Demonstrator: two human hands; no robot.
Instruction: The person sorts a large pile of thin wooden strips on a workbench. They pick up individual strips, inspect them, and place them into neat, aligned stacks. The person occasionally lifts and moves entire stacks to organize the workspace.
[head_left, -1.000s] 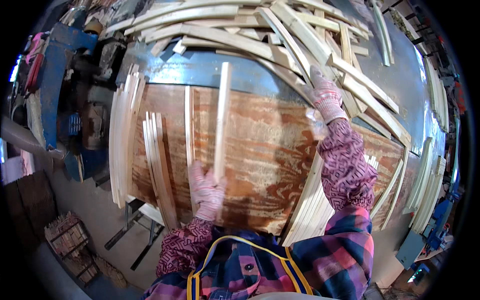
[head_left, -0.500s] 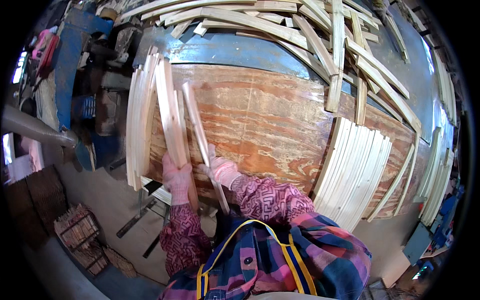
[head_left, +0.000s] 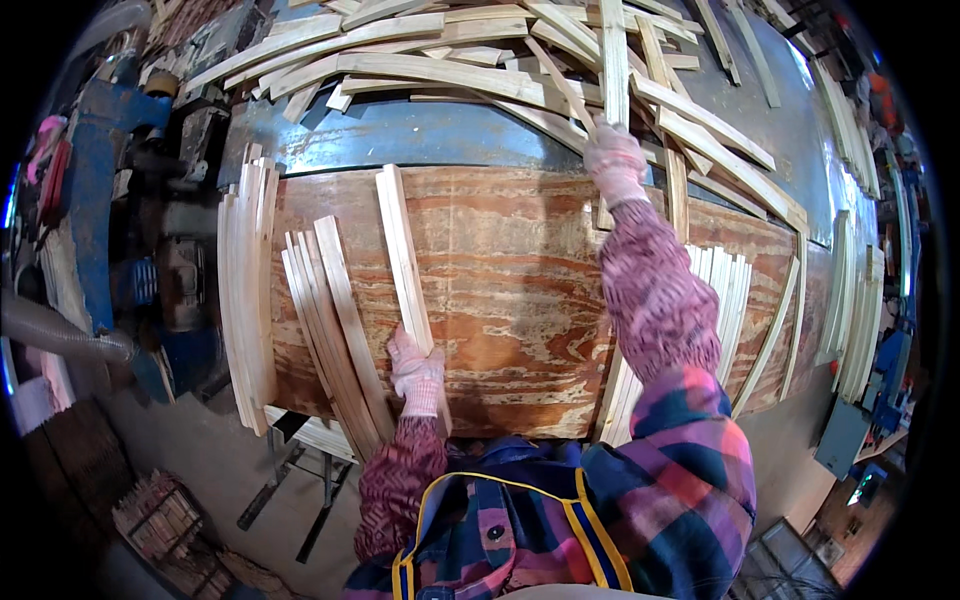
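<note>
Left hand [head_left: 415,372] grasps one wooden strip [head_left: 403,255] near tabletop's [head_left: 520,330] front edge; right hand [head_left: 614,163], grip unclear, apparently selects from pile [head_left: 455,70], needing careful pull.

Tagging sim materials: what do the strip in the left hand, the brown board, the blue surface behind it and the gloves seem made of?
Strip: bare wood, apparently planed; pale, crisp edges.
Brown board: probably plywood, worn; broad swirling grain, patchy colour.
Blue surface: likely metal, painted or bare; shiny glare, scuffs.
Gloves: seem knitted fabric; snug cuffs, soft folds.
</note>
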